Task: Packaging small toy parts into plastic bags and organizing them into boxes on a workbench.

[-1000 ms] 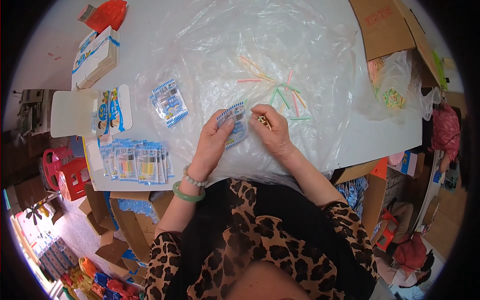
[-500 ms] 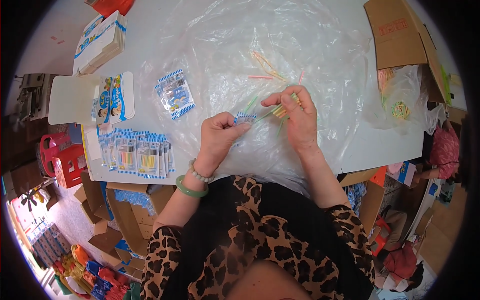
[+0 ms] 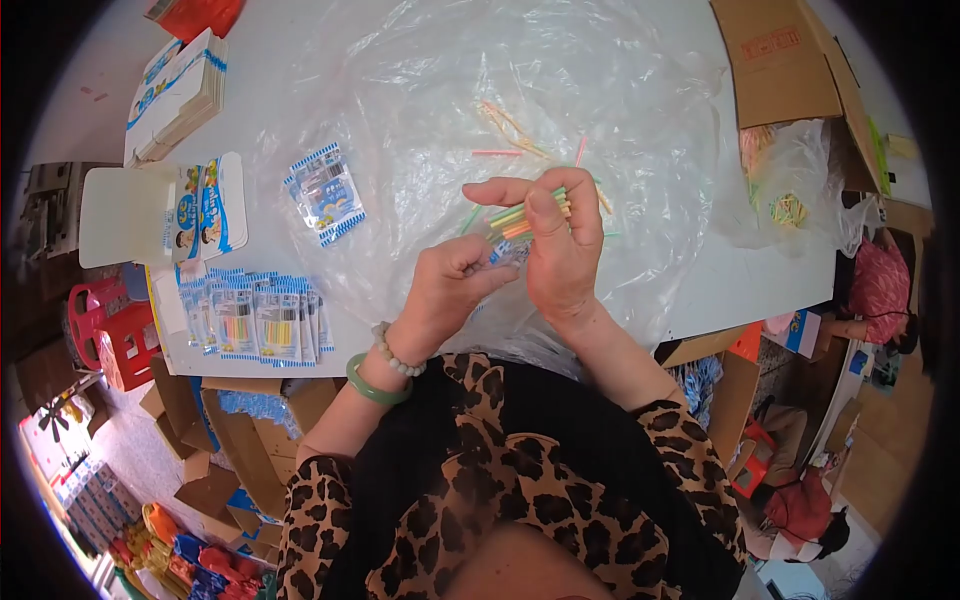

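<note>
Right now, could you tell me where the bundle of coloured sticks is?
In the head view, the bundle of coloured sticks is pinched in the right hand, centre frame above the clear plastic sheet, with the left hand just below it.

We've got a plastic sheet (image 3: 420, 90) spread over the middle of the bench (image 3: 740, 280), loose sticks (image 3: 510, 125) lying on it toward the far side. One packet (image 3: 325, 193) sits at the sheet's left edge, a row of packets (image 3: 255, 320) along the near left edge, stacked cards (image 3: 180, 90) far left, and a cardboard box (image 3: 775, 60) far right.
</note>
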The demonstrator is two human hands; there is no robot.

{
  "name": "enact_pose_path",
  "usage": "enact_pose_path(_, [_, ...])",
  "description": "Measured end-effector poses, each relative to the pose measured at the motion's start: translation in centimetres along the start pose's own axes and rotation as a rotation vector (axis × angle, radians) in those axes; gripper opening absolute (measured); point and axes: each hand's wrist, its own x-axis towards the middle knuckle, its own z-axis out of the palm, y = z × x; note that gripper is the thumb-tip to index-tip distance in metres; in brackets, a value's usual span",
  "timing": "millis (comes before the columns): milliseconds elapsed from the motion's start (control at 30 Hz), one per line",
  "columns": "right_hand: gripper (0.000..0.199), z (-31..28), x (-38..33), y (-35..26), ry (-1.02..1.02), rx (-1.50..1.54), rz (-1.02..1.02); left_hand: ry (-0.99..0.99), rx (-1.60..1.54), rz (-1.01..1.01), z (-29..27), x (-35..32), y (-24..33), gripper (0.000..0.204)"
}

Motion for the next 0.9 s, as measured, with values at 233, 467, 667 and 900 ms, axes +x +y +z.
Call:
enact_pose_path(233, [0.018,-0.3,-0.6,0.7,-0.039,-0.224,-0.121,-0.029,-0.153,-0.088,-0.5,-0.4,-0.1,0.019])
enact_pose_path(467, [0.018,-1.1,-1.0,1.0,0.028,-0.071,0.092,-0.006,-0.22,-0.1,-0.5,-0.4,-0.3,0.022])
enact_pose_path(667, [0.018,-1.6,-0.5,0.6,0.112,0.067,0.157,-0.04,-0.094,-0.09,-0.7,-0.6,-1.2,0.011])
enact_pose_path(900, [0.019,-0.9,-0.7,0.3,0.037,0.006,0.108,-0.017,-0.022,-0.028,-0.5,-0.6,-0.8,0.011])
